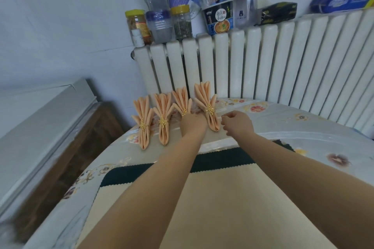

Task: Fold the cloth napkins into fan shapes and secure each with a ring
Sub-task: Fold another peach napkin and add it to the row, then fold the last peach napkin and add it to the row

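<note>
Four peach napkins folded into fans stand in a row at the table's far edge, each with a gold leaf ring: the first napkin (143, 121), the second napkin (163, 120), the third napkin (182, 100) and the fourth napkin (207, 105). My left hand (193, 125) covers the lower half of the third napkin just below its ring (184, 111), fingers curled down over it. My right hand (236, 124) hovers just right of the fourth napkin's base, fingers loosely curled, holding nothing. A flat cream cloth (222, 208) lies under my forearms on a dark green cloth (141, 174).
The table has a floral cover (283, 125). A white radiator (263, 62) stands right behind it, with jars (182, 22), bottles, a noodle cup (219, 17) and boxes on top. A wooden cabinet (66, 147) stands at the left, below table height.
</note>
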### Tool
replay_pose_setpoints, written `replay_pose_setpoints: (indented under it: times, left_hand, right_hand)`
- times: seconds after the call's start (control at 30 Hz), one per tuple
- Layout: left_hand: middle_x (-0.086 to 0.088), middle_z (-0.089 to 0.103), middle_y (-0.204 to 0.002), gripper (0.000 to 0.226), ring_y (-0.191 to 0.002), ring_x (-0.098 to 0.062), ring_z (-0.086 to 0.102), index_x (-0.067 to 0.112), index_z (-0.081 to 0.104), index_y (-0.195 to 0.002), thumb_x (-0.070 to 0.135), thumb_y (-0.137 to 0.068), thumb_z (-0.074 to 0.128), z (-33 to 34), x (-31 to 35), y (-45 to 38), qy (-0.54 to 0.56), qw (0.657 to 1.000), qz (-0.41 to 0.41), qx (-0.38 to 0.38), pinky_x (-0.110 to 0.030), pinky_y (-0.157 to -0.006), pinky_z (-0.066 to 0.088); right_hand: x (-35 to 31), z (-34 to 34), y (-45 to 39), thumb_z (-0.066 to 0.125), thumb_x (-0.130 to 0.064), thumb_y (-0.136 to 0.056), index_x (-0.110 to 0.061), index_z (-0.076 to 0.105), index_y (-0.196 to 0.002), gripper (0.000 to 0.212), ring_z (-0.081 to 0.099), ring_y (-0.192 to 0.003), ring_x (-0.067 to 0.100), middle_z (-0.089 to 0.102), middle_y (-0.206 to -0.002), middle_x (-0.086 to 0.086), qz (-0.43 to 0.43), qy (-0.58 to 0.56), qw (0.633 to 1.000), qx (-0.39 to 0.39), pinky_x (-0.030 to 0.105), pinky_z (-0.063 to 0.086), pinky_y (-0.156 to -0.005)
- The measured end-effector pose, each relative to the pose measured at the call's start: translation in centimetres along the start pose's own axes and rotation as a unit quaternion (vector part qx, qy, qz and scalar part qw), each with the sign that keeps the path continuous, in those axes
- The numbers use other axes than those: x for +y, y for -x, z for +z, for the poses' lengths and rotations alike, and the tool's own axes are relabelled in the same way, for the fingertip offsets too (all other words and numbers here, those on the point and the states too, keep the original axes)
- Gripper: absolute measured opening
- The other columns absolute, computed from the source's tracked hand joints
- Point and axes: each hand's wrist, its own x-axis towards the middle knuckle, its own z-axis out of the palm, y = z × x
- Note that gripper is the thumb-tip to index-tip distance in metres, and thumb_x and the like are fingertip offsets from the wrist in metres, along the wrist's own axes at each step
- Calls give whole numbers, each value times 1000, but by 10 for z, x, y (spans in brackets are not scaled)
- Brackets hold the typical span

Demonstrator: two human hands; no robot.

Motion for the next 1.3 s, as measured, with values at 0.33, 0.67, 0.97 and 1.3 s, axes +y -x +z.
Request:
replay_pose_setpoints:
  times: [0.33,0.67,0.97,1.3]
  left_hand:
    - [-1,64,-99,13,-92,-22,64,22,57,-96,24,-95,45,-65,-39,151,-81,990,93,-62,-43,-85,54]
    - [8,58,-98,16,-97,-17,62,25,59,-97,17,-93,46,-130,-97,284,-82,985,130,-82,-38,-88,53]
    - [8,61,-92,19,-85,-6,59,23,64,-92,8,-88,53,-171,-185,379,-161,962,171,-136,-12,-78,45]
    - [12,49,-127,48,-129,-3,38,31,66,-104,60,-70,49,-195,-230,422,-270,895,281,-219,-26,-111,28]
  right_hand:
    - [0,-41,154,54,-19,-88,-19,64,-105,20,62,-87,16,65,-97,-2,-44,62,996,-50,41,54,-83]
    - [29,-74,298,55,-18,-90,-25,63,-101,16,59,-90,11,64,-97,-6,-85,58,992,-79,32,54,-81]
    - [87,-110,404,59,-18,-86,-30,63,-94,15,59,-83,2,65,-89,-13,-124,154,967,-163,15,45,-77]
    - [122,-150,460,42,-85,-54,-52,51,-117,71,17,-122,-8,23,-128,-37,-291,328,843,-311,16,12,-97]
